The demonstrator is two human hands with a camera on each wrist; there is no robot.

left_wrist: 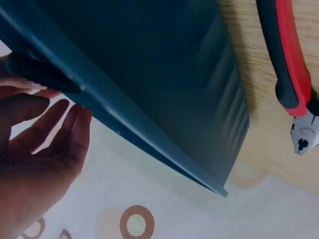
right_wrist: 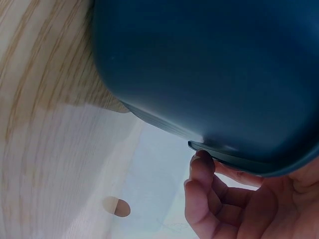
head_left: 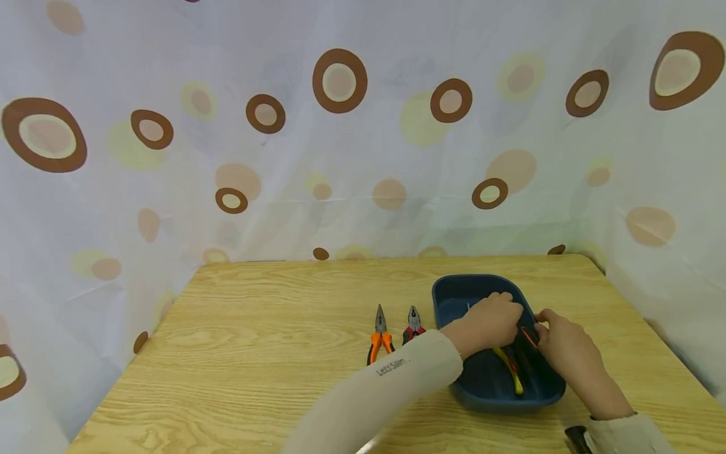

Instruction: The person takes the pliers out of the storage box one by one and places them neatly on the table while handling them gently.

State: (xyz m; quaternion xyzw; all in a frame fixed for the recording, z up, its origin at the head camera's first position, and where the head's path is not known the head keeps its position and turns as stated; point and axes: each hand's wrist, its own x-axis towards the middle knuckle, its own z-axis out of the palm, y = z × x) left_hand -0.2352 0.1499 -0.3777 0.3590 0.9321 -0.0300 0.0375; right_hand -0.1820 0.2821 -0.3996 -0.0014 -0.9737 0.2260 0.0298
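Note:
A dark blue plastic bin (head_left: 493, 402) stands on the table's right side. My left hand (head_left: 490, 321) reaches over it from the left, fingers bent downward inside. In the left wrist view this hand (left_wrist: 50, 154) has curled fingers at a black ridged handle (left_wrist: 42, 74), whose other end is hidden. My right hand (head_left: 570, 343) grips the bin's right rim; the right wrist view shows its fingertips (right_wrist: 202, 159) curled at the lip. Inside the bin lie a yellow-handled tool (head_left: 513, 372) and an orange-and-black piece (head_left: 529, 337) near the right thumb.
Orange-handled long-nose pliers (head_left: 380, 334) and red-handled pliers (head_left: 414, 323) lie left of the bin, partly behind the left sleeve (head_left: 391, 391). A black object (head_left: 577, 438) shows by the right cuff. A patterned curtain (head_left: 363, 145) hangs behind the wooden table (head_left: 255, 328).

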